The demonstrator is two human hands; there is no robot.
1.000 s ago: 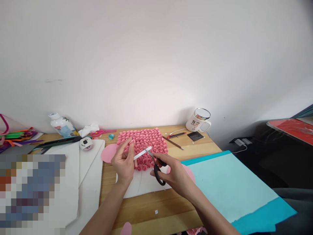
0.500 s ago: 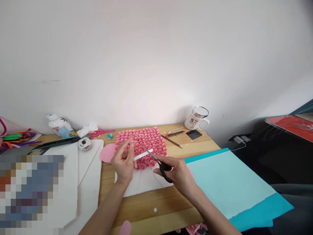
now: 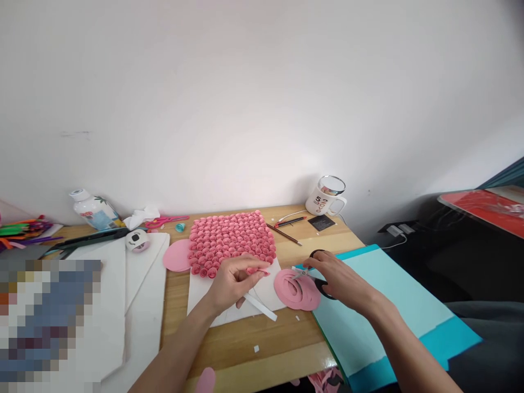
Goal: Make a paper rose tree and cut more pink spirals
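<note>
White strip [image 3: 262, 308], slanting; black-handled scissors [image 3: 304, 272], over pink spiral-cut discs [image 3: 282, 289].

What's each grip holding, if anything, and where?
Left grip: white strip, by its upper end; pink paper piece, exact spot hidden. Right grip: scissors, by black handles.

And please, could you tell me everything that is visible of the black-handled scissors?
The scissors have black handles, apparently plastic, and silvery, metal-looking blades. The right hand holds them by the handles, partly covering these. The handles stand apart, and the blades appear parted. They point leftward over the pink paper circles; whether they touch the paper is unclear.
</note>
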